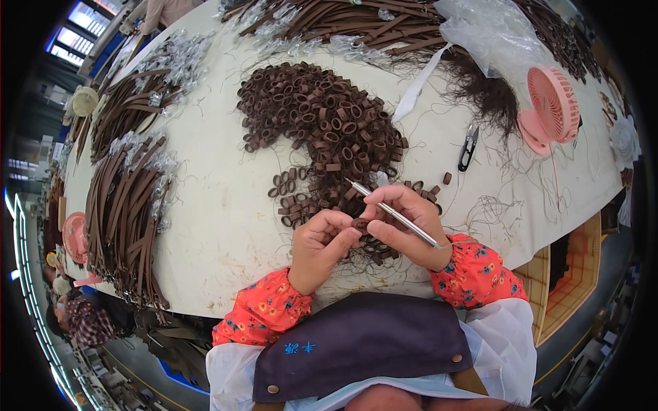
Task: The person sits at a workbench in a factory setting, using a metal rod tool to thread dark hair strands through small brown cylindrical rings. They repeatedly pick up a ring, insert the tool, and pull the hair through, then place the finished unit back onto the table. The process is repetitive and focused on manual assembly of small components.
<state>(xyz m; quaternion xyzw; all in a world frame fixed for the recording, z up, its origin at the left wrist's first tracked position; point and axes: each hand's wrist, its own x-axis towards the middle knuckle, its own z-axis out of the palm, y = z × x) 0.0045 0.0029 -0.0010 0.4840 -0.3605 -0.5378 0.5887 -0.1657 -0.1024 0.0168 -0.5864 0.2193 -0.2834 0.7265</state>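
Observation:
Between the fingertips of both hands is one small brown strap loop [360, 224]. My left hand [320, 246] pinches it from the left side. My right hand [406, 222] grips a slim silver pen-like tool [404, 220], its pointed tip up and to the left, while thumb and finger touch the loop's right side. Just beyond my hands a large curved heap of brown strap loops [329, 113] spreads over the white table [219, 205]. A few loops lie loose near my knuckles, and one single loop [447, 178] sits apart on the right.
Black thread snips [469, 147] and a pink fan [550, 106] stand to the right, among loose threads. Bundles of brown straps [123, 219] cover the left side; more straps [356, 24] lie at the far edge beside clear plastic [490, 34]. A wooden crate [569, 274] is at lower right.

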